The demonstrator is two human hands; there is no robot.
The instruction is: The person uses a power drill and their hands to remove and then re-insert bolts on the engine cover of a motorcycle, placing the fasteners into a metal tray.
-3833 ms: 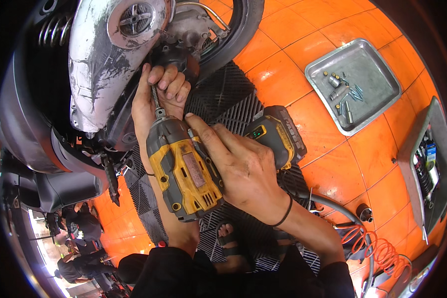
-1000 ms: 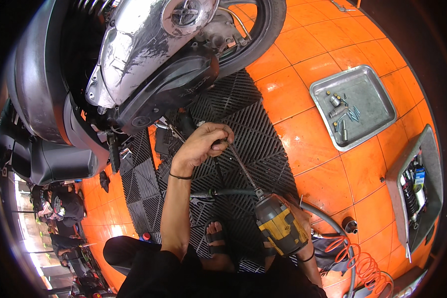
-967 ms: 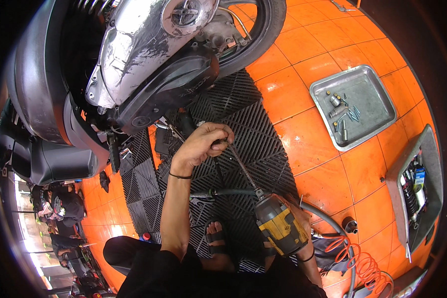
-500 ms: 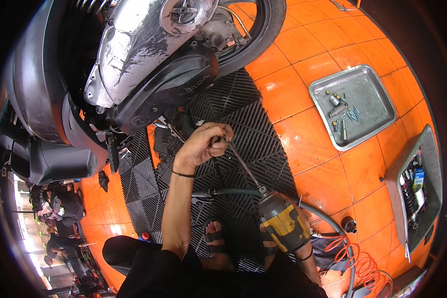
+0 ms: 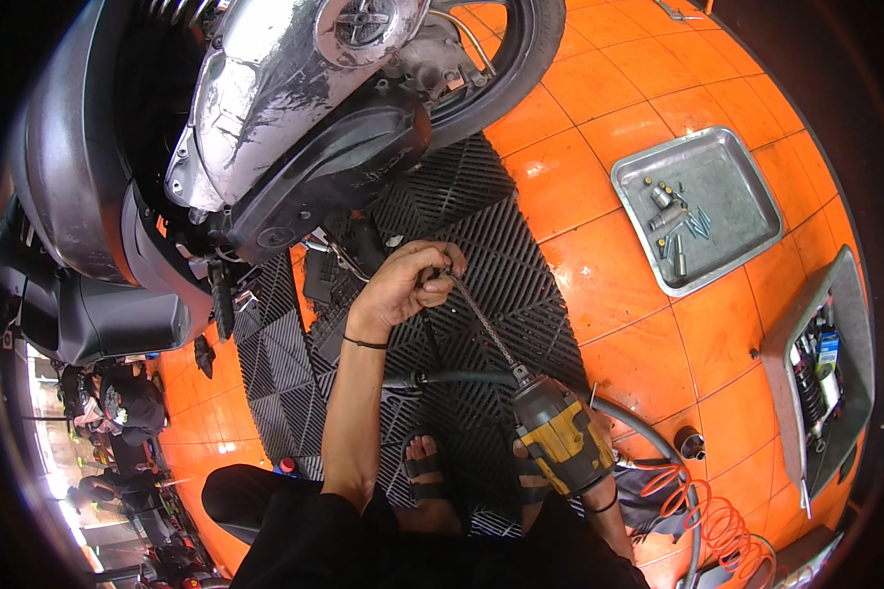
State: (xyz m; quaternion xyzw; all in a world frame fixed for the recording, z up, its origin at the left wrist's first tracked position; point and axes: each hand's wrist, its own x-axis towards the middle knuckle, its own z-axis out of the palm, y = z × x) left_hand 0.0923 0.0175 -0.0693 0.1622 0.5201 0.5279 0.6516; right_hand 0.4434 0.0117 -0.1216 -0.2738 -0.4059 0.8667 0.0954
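Note:
My left hand, fingers curled, grips the far end of a long, thin metal bit over the black mat; whatever else is inside the fingers is hidden. The bit runs down to a yellow and black impact driver, which my right hand holds from behind, largely hidden by the tool's body. Above my left hand is the scooter's dark engine cover, with a scuffed silver housing and the rear tyre.
A steel tray with sockets and bolts lies on orange tiles at right, beside a grey bin of parts. A hose, red coiled line and ribbed mat are around me. Other people work far left.
Since the oldest frame, the driver has swung down and right, and my left hand has moved away from the scooter to the bit's tip. The last second shows only slight shifts.

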